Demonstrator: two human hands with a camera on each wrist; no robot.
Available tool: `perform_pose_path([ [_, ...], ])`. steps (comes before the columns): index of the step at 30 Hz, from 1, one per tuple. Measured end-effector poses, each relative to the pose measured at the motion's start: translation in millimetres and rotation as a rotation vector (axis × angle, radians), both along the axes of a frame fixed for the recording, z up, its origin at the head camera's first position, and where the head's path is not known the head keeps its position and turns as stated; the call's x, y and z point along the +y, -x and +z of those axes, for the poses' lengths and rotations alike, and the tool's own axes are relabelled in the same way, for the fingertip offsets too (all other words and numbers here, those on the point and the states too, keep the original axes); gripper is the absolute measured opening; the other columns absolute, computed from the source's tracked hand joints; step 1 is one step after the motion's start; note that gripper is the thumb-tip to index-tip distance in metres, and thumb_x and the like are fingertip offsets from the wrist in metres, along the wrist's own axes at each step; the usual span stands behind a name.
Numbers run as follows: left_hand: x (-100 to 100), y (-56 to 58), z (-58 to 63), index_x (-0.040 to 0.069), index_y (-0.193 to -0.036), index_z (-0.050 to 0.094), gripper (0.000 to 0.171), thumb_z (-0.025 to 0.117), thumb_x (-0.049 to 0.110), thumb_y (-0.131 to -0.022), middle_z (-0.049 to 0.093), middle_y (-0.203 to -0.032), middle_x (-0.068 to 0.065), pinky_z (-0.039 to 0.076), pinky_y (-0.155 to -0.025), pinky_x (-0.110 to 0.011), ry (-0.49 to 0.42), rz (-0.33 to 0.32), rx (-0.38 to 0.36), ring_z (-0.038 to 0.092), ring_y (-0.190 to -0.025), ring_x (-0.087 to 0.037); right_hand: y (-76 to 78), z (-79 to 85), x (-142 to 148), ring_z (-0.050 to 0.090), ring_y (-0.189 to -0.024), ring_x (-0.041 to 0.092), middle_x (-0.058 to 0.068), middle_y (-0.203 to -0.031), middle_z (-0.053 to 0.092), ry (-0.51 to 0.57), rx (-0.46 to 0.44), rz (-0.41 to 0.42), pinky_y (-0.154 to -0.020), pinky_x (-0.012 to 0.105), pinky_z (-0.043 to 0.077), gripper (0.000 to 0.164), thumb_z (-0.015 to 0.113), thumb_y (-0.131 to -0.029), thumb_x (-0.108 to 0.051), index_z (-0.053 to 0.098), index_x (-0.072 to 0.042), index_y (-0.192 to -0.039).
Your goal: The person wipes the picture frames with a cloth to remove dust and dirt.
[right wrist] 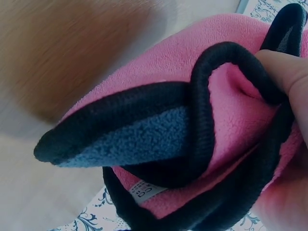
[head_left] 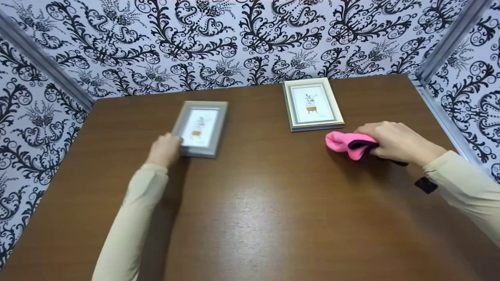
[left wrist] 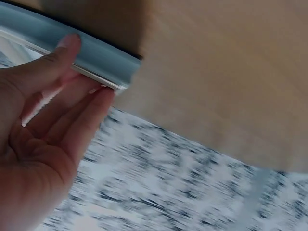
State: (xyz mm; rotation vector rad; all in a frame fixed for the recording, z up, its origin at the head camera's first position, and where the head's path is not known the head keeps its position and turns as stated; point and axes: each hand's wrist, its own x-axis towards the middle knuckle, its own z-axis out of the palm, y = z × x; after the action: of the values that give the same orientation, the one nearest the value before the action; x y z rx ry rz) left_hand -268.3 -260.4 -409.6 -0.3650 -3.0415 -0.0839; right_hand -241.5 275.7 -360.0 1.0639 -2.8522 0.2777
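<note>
My left hand grips the lower left corner of a light picture frame at the left of the table. In the left wrist view, the thumb lies on the frame's grey edge, with the fingers on its other side. Bunched in my right hand is a pink cloth with black edging, held over the right part of the table. The right wrist view shows the cloth's folds, a blue-grey underside and a small white tag.
A second picture frame, with a drawing of a potted plant, lies face up near the back right, just beyond the cloth. Patterned walls close off the back and sides of the brown table.
</note>
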Motion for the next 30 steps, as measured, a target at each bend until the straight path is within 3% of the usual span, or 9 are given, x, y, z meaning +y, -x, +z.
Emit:
perform_pose_path([
  [4, -25, 18.0, 2.0, -0.006, -0.079, 0.061, 0.01, 0.055, -0.007, -0.071, 0.054, -0.079, -0.034, 0.044, -0.055, -0.057, -0.023, 0.088, -0.004, 0.054, -0.07, -0.05, -1.3, 0.7, 0, 0.056, -0.069, 0.016, -0.009, -0.082, 0.057, 0.003, -0.008, 0.002, -0.057, 0.04, 0.044, 0.031, 0.066, -0.064, -0.003, 0.059, -0.019, -0.09],
  [7, -35, 25.5, 0.4, -0.007, -0.079, 0.061, 0.01, 0.054, -0.006, -0.072, 0.054, -0.08, -0.035, 0.043, -0.056, -0.059, -0.042, 0.131, 0.0, 0.053, -0.072, -0.052, -2.0, 1.3, 1, 0.056, -0.07, 0.016, -0.009, -0.084, 0.058, 0.0, -0.013, -0.007, -0.057, 0.04, 0.044, 0.032, 0.065, -0.064, -0.003, 0.06, -0.02, -0.091],
  [10, -34, 28.4, 1.4, -0.007, -0.079, 0.061, 0.011, 0.05, -0.007, -0.074, 0.055, -0.082, -0.035, 0.043, -0.056, -0.058, -0.036, 0.159, -0.009, 0.054, -0.073, -0.052, -2.6, 2.7, 1, 0.056, -0.07, 0.017, -0.008, -0.084, 0.058, -0.008, 0.006, -0.029, -0.056, 0.041, 0.044, 0.03, 0.066, -0.066, -0.005, 0.06, -0.02, -0.091],
  [13, -20, 29.3, 6.5, -0.008, -0.082, 0.061, 0.014, 0.048, -0.008, -0.076, 0.056, -0.087, -0.033, 0.045, -0.058, -0.058, -0.005, 0.197, -0.034, 0.055, -0.077, -0.05, -3.2, 5.9, 2, 0.057, -0.069, 0.018, -0.008, -0.084, 0.059, -0.015, 0.036, -0.047, -0.054, 0.042, 0.044, 0.028, 0.068, -0.067, -0.009, 0.06, -0.021, -0.091],
  [17, 18, 31.8, 13.3, -0.007, -0.085, 0.06, 0.012, 0.051, -0.004, -0.079, 0.059, -0.088, -0.029, 0.045, -0.064, -0.056, 0.039, 0.171, -0.036, 0.057, -0.079, -0.044, -3.5, 13.1, 4, 0.06, -0.072, 0.019, -0.007, -0.088, 0.061, -0.001, 0.061, -0.031, -0.055, 0.043, 0.045, 0.034, 0.069, -0.066, -0.007, 0.062, -0.021, -0.096],
  [21, 74, 37.0, 12.0, -0.002, -0.09, 0.06, 0.018, 0.055, -0.007, -0.073, 0.061, -0.085, -0.023, 0.047, -0.067, -0.05, 0.079, -0.013, 0.016, 0.058, -0.078, -0.037, -2.9, 23.4, 7, 0.061, -0.077, 0.024, -0.001, -0.093, 0.063, 0.043, 0.108, -0.003, -0.059, 0.044, 0.047, 0.045, 0.066, -0.062, 0.003, 0.062, -0.016, -0.102],
  [24, 123, 38.3, 9.3, 0.005, -0.104, 0.06, 0.033, 0.056, -0.006, -0.073, 0.062, -0.094, -0.016, 0.046, -0.073, -0.048, 0.098, -0.124, 0.026, 0.058, -0.085, -0.031, -1.5, 31.5, 12, 0.061, -0.08, 0.026, 0.003, -0.095, 0.063, 0.087, 0.152, 0.002, -0.064, 0.044, 0.048, 0.05, 0.063, -0.059, 0.008, 0.061, -0.013, -0.104],
  [28, 184, 38.5, 7.3, 0.012, -0.117, 0.055, 0.039, 0.057, 0.004, -0.079, 0.057, -0.114, -0.011, 0.04, -0.084, -0.049, 0.079, -0.207, -0.001, 0.053, -0.102, -0.027, 1.0, 39.9, 20, 0.06, -0.08, 0.028, 0.007, -0.097, 0.063, 0.126, 0.192, -0.019, -0.064, 0.044, 0.047, 0.048, 0.069, -0.061, 0.005, 0.06, -0.011, -0.106],
  [30, 209, 41.6, 5.0, 0.01, -0.116, 0.056, 0.036, 0.056, 0.005, -0.08, 0.053, -0.121, -0.011, 0.04, -0.087, -0.047, 0.053, -0.268, -0.001, 0.051, -0.107, -0.028, 2.1, 42.1, 24, 0.06, -0.079, 0.029, 0.008, -0.097, 0.063, 0.139, 0.199, -0.036, -0.064, 0.045, 0.046, 0.047, 0.073, -0.063, 0.0, 0.06, -0.011, -0.107],
])
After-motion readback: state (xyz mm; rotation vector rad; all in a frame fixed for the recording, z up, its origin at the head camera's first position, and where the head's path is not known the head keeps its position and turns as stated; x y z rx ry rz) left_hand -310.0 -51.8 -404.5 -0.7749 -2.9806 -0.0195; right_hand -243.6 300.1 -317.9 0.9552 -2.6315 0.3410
